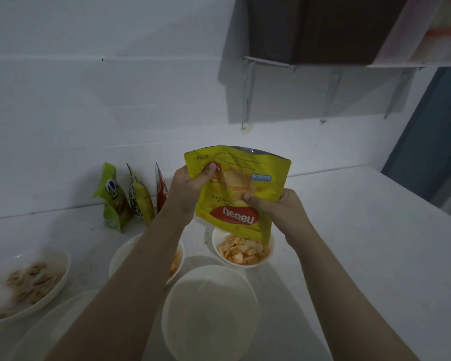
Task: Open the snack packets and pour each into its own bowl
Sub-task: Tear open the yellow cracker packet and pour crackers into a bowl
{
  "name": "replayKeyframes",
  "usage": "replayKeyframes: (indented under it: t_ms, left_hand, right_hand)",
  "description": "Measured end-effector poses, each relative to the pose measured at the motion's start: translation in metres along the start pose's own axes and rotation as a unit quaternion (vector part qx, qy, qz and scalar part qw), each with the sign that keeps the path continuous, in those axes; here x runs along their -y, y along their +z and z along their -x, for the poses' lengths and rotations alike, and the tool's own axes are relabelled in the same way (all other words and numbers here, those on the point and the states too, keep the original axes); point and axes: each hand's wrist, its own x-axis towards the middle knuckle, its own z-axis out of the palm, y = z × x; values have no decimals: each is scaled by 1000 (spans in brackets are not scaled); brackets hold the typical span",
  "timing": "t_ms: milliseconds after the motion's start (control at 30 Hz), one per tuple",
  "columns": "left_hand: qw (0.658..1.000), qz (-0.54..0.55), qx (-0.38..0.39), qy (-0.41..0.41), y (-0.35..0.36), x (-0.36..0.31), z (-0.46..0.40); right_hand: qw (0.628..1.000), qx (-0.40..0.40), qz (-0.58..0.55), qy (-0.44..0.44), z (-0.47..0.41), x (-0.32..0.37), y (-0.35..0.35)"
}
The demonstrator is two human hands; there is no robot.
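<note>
Single head view; looks forward and down, close over white counter [349, 256].

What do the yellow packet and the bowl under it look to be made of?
Yellow packet: thin printed plastic film, probably foil-lined; it creases under both hands and shows a silvery inside at its upper edge. Bowl of chips: smooth, glossy white, ceramic or melamine; the look leaves that open.

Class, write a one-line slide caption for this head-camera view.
Both hands, left and right, upend a yellow foil snack packet over a white bowl of orange crisps.
</note>
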Motion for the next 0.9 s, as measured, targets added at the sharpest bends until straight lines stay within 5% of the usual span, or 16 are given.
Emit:
replayKeyframes:
  t_ms: [367,533,667,900]
  left_hand:
    - [980,109,-160,-53,-14,6,-3]
    - [962,200,-179,-58,-31,11,-5]
    - [952,242,-179,-60,-46,13,-5]
    - [956,208,-207,-22,-74,5,8]
  right_hand:
    - [994,22,98,33,-4,-36,17]
    - [978,10,-175,117,-1,-45,22]
    - [968,32,-217,122,2,-44,38]
    - [993,-54,-107,7,0,-25,65]
